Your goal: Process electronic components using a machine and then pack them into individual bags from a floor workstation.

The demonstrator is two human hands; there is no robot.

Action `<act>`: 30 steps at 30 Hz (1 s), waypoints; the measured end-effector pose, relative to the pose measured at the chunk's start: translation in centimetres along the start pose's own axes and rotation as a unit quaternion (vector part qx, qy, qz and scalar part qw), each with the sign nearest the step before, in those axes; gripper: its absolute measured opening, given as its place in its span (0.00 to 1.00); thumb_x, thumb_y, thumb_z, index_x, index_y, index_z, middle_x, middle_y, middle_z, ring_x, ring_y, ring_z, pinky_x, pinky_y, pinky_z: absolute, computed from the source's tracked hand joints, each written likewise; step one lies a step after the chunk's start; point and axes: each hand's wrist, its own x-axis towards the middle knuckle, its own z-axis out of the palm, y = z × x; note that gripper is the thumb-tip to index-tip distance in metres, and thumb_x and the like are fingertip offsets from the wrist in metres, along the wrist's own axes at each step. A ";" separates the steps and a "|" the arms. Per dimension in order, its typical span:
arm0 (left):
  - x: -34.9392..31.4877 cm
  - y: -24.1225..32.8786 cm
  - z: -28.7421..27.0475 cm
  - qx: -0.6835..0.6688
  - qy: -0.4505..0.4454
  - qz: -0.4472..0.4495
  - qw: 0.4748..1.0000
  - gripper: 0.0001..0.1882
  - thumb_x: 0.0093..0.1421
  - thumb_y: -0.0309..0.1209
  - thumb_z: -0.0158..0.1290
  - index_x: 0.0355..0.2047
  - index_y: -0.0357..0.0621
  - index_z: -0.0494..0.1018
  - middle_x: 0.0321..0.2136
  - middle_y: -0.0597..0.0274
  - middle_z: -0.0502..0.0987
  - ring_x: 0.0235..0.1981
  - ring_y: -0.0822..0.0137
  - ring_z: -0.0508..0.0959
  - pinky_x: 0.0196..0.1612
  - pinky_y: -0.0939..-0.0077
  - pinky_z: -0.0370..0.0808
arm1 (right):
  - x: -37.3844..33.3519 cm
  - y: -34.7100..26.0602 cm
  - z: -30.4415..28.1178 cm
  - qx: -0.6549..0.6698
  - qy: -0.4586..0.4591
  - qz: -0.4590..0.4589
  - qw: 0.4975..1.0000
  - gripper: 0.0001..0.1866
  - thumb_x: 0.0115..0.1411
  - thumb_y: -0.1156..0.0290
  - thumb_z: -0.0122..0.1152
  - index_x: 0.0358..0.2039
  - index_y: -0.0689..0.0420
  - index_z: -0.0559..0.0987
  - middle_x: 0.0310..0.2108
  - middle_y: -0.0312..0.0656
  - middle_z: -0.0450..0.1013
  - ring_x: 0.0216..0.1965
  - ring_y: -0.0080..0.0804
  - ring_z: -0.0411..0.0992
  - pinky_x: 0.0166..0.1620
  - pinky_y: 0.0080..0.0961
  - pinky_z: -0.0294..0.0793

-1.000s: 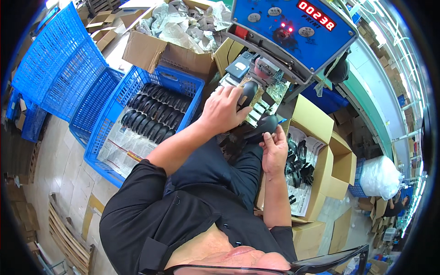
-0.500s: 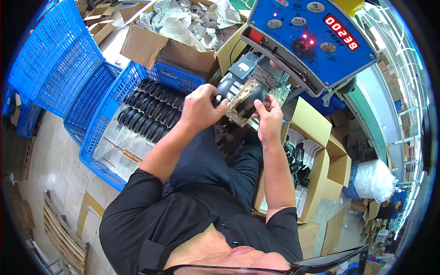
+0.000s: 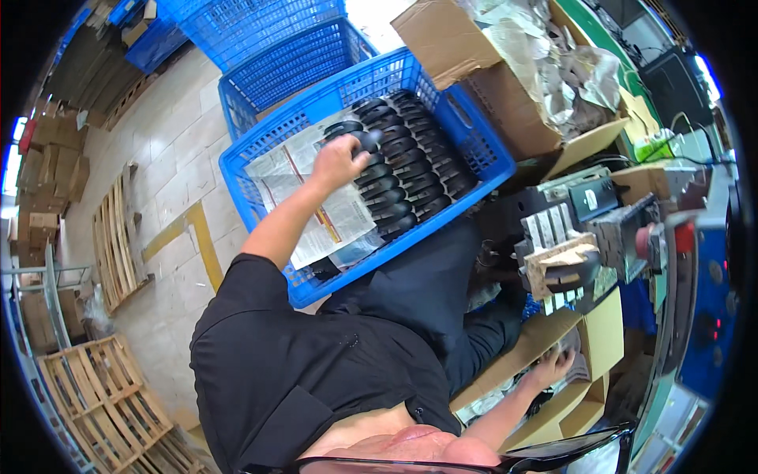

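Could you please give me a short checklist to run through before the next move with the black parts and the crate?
1. Left hand closed on a black part over the blue crate: ok.
2. Rows of black parts lie ordered in the crate: ok.
3. Printed paper liner flat on the crate floor: ok.
4. Right hand inside the open cardboard box: ok; its grip on anything: cannot tell.
5. Fixture at the machine is free: cannot tell.
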 end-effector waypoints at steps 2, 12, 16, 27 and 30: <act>2.3 -5.1 0.1 0.089 0.022 -0.040 0.995 0.19 0.62 0.46 0.63 0.45 0.46 0.78 0.43 0.49 0.83 0.44 0.48 0.83 0.47 0.54 0.79 | 1.0 2.1 -6.0 -0.238 -0.005 0.047 0.970 0.29 0.67 0.69 0.66 0.66 0.60 0.69 0.45 0.45 0.75 0.39 0.31 0.75 0.41 0.26 0.75; 12.5 -8.3 2.8 0.244 -0.150 -0.050 0.957 0.17 0.66 0.34 0.54 0.54 0.43 0.74 0.51 0.44 0.80 0.50 0.42 0.83 0.51 0.48 0.81 | -7.0 11.9 -22.6 -0.561 -0.021 0.319 0.764 0.38 0.49 0.65 0.69 0.60 0.69 0.72 0.55 0.65 0.76 0.55 0.60 0.77 0.60 0.48 0.75; 12.8 -8.5 2.8 0.259 -0.169 -0.047 0.950 0.18 0.63 0.27 0.50 0.53 0.41 0.74 0.52 0.41 0.79 0.49 0.41 0.84 0.50 0.47 0.81 | -9.2 13.9 -22.4 -0.435 0.029 0.423 0.794 0.36 0.51 0.65 0.68 0.59 0.69 0.73 0.54 0.64 0.77 0.53 0.58 0.78 0.57 0.47 0.76; 12.5 -8.8 3.1 0.259 -0.171 -0.066 0.948 0.16 0.66 0.28 0.48 0.53 0.41 0.74 0.52 0.42 0.79 0.51 0.41 0.83 0.51 0.47 0.81 | -9.5 15.1 -21.7 -0.367 0.083 0.462 0.803 0.29 0.55 0.67 0.63 0.57 0.69 0.75 0.51 0.61 0.79 0.49 0.54 0.80 0.49 0.45 0.80; 12.7 -9.3 3.8 0.252 -0.162 -0.055 0.953 0.15 0.67 0.28 0.47 0.52 0.42 0.75 0.51 0.44 0.79 0.50 0.41 0.83 0.51 0.47 0.81 | -9.4 15.1 -21.6 -0.361 0.093 0.465 0.803 0.28 0.57 0.68 0.62 0.56 0.69 0.76 0.50 0.60 0.79 0.48 0.52 0.81 0.47 0.45 0.82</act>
